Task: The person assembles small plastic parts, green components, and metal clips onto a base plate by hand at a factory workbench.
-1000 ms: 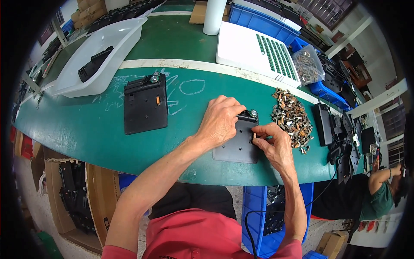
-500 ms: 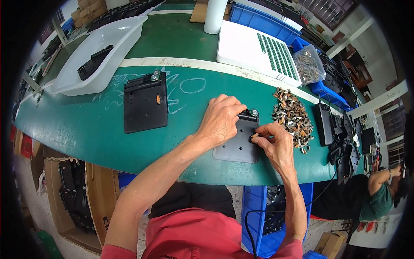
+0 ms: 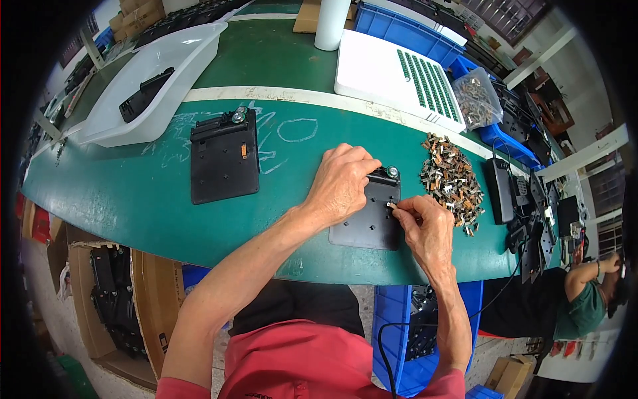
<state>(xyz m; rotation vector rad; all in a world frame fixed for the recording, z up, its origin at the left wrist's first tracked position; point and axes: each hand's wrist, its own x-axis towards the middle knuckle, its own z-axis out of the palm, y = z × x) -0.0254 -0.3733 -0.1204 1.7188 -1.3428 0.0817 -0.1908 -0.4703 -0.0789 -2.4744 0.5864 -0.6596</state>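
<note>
A black plastic panel lies flat on the green table in front of me. My left hand is closed over its upper left part, with the fingertips at the raised top edge beside a round silver piece. At the panel's right side, my right hand pinches a small brownish metal clip between thumb and forefinger, against the panel's face. Further left rests a second black panel, which bears a similar copper-coloured clip. To the right of my right hand spreads a pile of small metal clips.
A white tub holding a black part stands at the far left. Behind the panels lies a white board with rows of green pieces. A bag of small parts, a black power adapter and cables line the right. A co-worker sits there.
My right hand has shifted slightly right and down, showing more of the clip at its fingertips. My left hand stays on the panel's upper edge, nearly still.
</note>
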